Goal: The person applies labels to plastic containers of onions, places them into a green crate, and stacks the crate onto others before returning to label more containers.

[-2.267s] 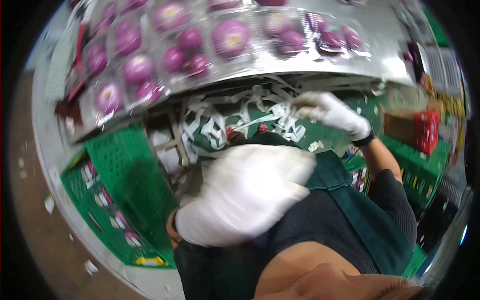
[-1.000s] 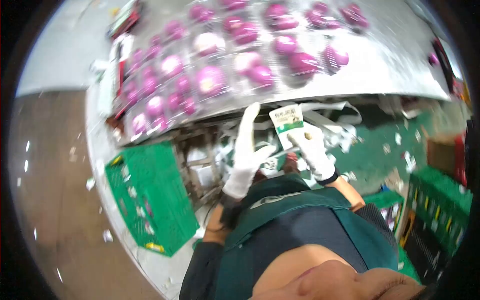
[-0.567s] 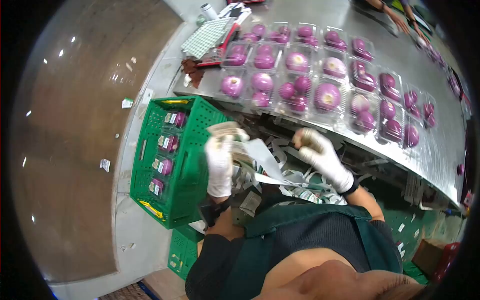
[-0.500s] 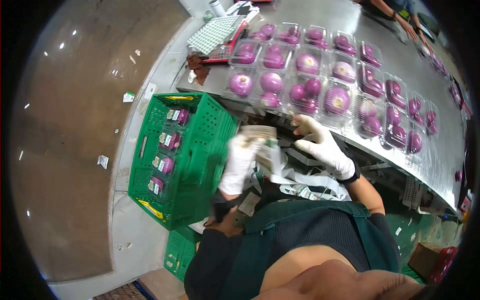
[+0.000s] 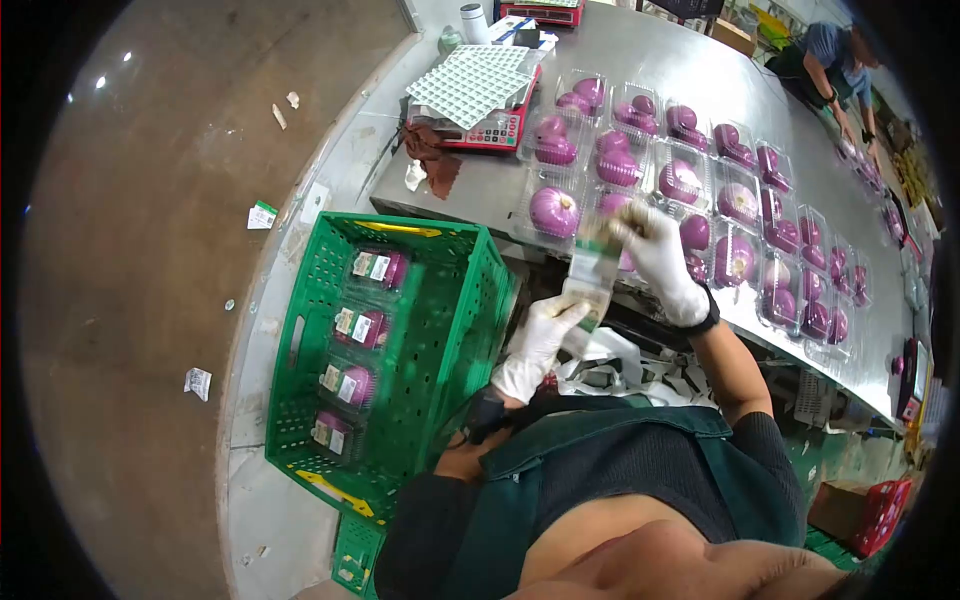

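My left hand (image 5: 543, 346), in a white glove, is closed on the lower part of a strip of labels (image 5: 592, 270) in front of the table edge. The gloved right hand (image 5: 662, 262) pinches at the strip's upper end, its fingertips partly blurred. Beyond them, clear clamshell packs of purple onions (image 5: 738, 202) stand in rows on the metal table (image 5: 660, 50). To the left is a green crate (image 5: 405, 350) with several labelled onion packs (image 5: 358, 327) along its far left side.
A red scale (image 5: 495, 130) with light green trays (image 5: 470, 85) stands at the table's left end, beside a brown cloth (image 5: 432, 160) and a bottle (image 5: 475, 24). Another person (image 5: 830, 70) works at the far right. A red crate (image 5: 885, 515) lies lower right.
The left hand has moved right with the labels, and the right hand has come to the strip's upper end and closed on it. The view has shifted, showing more of the other person.
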A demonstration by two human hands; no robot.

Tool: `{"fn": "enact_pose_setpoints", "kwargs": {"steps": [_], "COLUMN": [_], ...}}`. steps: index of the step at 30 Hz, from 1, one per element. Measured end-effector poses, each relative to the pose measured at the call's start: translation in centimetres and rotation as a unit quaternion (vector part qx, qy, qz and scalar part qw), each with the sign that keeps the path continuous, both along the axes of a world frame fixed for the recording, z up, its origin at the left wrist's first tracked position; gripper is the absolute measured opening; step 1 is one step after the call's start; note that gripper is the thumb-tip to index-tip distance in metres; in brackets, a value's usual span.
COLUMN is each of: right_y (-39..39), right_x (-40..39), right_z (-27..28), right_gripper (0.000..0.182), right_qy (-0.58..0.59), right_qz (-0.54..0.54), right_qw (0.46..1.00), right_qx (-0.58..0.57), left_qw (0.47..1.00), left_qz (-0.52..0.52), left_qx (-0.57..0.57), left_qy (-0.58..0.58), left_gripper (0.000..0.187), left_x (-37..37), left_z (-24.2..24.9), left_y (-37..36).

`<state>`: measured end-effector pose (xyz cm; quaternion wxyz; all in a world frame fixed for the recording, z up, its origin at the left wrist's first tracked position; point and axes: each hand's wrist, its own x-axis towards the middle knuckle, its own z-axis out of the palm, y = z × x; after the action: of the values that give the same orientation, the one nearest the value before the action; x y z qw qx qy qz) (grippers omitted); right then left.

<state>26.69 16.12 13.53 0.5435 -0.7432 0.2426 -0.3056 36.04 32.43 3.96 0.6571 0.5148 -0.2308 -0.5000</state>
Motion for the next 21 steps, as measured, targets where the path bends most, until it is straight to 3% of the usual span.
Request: {"fn": "enact_pose_setpoints", "kwargs": {"steps": [1, 3, 4, 5, 6, 8, 10, 11, 12, 14, 15, 16, 18, 20, 21], "right_y": [-2.2, -5.4, -6.3, -7.0, -7.1, -7.3, -7.6, -7.7, -7.6, -7.0, -8.4, -8.9, -6.3, -1.8, -0.9], "right_x": [1.8, 5.1, 6.4, 7.5, 8.7, 11.2, 13.3, 13.8, 13.8, 13.1, 12.6, 10.8, 7.4, 3.5, 2.0], "right_z": [-1.6, -5.5, -6.9, -7.8, -8.7, -11.2, -12.5, -12.9, -12.6, -11.5, -11.9, -10.9, -9.3, -7.3, -5.6], "right_gripper": [0.012, 0.019, 0.023, 0.031, 0.037, 0.037, 0.035, 0.034, 0.034, 0.033, 0.038, 0.044, 0.043, 0.035, 0.027], "right_qy": [-0.001, 0.024, 0.05, 0.142, 0.153, 0.08, 0.141, 0.171, 0.204, 0.265, 0.269, 0.195, 0.112, 0.105, 0.137], "right_qz": [-0.031, -0.065, -0.069, -0.064, -0.063, -0.069, -0.087, -0.095, -0.132, -0.205, -0.204, -0.145, -0.05, 0.191, 0.167], "right_qw": [0.999, 0.998, 0.995, 0.987, 0.984, 0.993, 0.976, 0.963, 0.94, 0.88, 0.912, 0.94, 0.992, 0.976, 0.976], "right_qx": [0.013, -0.011, -0.044, -0.036, -0.064, -0.055, -0.141, -0.184, -0.238, -0.338, -0.234, -0.238, -0.016, -0.024, 0.035], "left_qw": [0.999, 0.996, 0.981, 0.97, 0.958, 0.955, 0.976, 0.986, 0.988, 0.991, 0.985, 0.975, 0.928, 0.92, 0.951], "left_qz": [0.003, 0.079, 0.181, 0.232, 0.272, 0.294, 0.182, 0.16, 0.151, 0.123, 0.142, 0.16, 0.225, 0.233, 0.21], "left_qx": [0.035, 0.03, 0.017, -0.034, -0.072, -0.026, 0.002, 0.035, -0.007, 0.051, 0.064, 0.075, 0.099, 0.054, 0.052], "left_qy": [-0.035, 0.011, 0.063, 0.062, 0.059, 0.032, -0.116, -0.024, 0.032, -0.006, -0.07, -0.134, -0.28, -0.311, -0.219], "left_gripper": [0.02, 0.02, 0.021, 0.021, 0.022, 0.023, 0.022, 0.02, 0.018, 0.011, 0.011, 0.01, 0.017, 0.025, 0.031], "left_x": [1.1, 2.8, 3.8, 5.1, 5.5, 6.5, 6.6, 6.0, 5.3, 4.8, 4.6, 4.6, 4.6, 3.5, 2.6], "left_z": [-1.6, 0.1, 0.1, 0.6, 2.8, 3.7, 3.0, 2.6, 2.0, -0.2, -1.0, -1.9, -3.6, -3.0, -2.8], "left_y": [1.3, 5.1, 6.7, 8.5, 9.3, 9.4, 8.1, 7.2, 5.9, 4.3, 3.5, 2.7, 0.0, -3.2, -4.4]}}
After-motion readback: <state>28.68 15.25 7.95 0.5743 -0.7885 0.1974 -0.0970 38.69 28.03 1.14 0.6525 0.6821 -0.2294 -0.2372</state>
